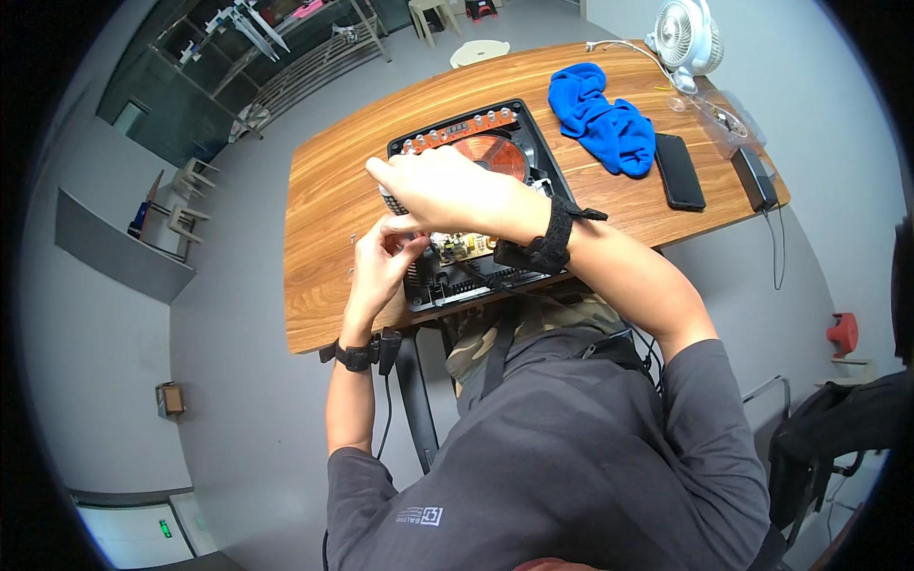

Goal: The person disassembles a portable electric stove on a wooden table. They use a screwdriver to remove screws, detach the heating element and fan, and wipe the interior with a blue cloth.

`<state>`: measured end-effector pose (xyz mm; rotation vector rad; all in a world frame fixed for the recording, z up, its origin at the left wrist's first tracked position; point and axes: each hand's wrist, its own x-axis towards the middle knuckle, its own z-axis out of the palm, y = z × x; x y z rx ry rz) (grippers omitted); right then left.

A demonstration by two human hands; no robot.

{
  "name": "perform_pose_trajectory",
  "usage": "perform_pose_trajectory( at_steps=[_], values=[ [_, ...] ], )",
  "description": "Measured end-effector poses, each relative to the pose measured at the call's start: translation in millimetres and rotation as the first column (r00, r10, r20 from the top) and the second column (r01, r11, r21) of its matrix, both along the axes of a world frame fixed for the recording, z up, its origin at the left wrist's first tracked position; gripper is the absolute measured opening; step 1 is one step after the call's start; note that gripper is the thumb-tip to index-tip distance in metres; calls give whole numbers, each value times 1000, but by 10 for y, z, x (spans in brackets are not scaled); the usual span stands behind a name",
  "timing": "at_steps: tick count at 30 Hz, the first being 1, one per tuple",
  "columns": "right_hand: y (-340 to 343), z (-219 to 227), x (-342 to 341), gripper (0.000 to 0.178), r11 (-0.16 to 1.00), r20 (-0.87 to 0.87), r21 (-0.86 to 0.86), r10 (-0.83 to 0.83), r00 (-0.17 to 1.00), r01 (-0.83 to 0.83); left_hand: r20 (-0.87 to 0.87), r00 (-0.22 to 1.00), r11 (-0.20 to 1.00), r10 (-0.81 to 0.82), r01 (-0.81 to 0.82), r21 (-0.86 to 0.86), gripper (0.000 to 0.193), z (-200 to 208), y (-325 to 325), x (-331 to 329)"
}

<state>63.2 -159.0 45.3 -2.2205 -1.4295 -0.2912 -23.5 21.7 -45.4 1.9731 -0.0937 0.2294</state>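
Note:
An opened induction cooker lies on the wooden table in front of me, its black shell showing a copper coil, an orange button board and a circuit board. My right hand is closed above the cooker's left side, its fingers curled away from view; what it grips is hidden. Just below it, my left hand pinches at the shell's left edge, thumb and fingertips together near the circuit board. The thing between those fingertips is too small to tell.
On the table's right lie a blue cloth, a black phone, a black power adapter and a clear plastic box. A white fan stands at the far right corner. Small screws lie left of the cooker.

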Motion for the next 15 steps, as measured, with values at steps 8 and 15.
perform_pose_trajectory(
  at_steps=[8, 15],
  values=[
    [43, -71, 70, 47, 997, -41, 62, 56, 998, -53, 63, 996, 998, -56, 57, -16, 23, -73, 22, 53],
    [33, -1, 100, 43, 997, -66, 75, 30, 997, -25, -25, 999, 982, -28, 32, 185, 25, -38, 65, -16]
  ],
)
